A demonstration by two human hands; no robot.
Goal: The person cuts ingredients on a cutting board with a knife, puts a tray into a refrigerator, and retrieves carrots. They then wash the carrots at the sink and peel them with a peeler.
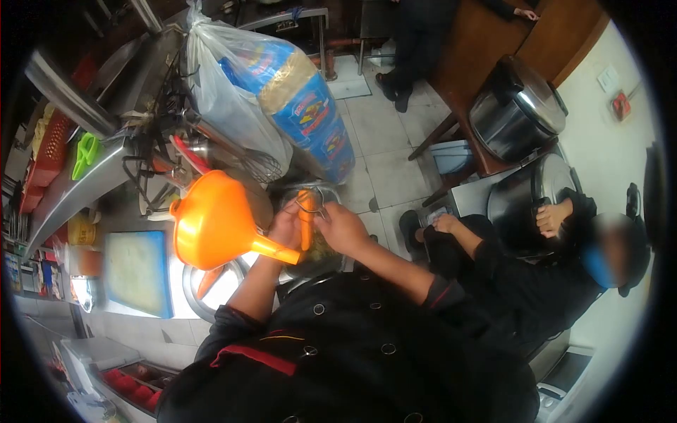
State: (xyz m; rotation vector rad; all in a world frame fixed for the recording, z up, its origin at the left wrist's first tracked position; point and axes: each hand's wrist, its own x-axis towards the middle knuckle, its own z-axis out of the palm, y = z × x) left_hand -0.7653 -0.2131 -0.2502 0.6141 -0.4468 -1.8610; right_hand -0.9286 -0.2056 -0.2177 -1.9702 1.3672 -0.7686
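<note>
The carrot (306,227) is in front of your chest, held up between your two hands over a basin (344,264) with pale scraps in it. Your left hand (284,223) pinches it from the side, fingers closed around it. Your right hand (340,230) is curled close beside it, gripping a thin metal tool (319,209) that sits against the carrot's upper part; the tool's exact form is too small to tell. To your left, a big orange funnel (215,220) points its spout toward you, covering part of your left wrist. Below the funnel, another carrot (209,282) lies in a round metal dish (195,302), and left of that is a blue-edged cutting board (135,271). Farther out, a whisk (262,166) is near a plastic bag (236,92) of blue packs. On your right, a co-worker (543,271) in dark clothes is next to a lidded steel pot (518,201).
</note>
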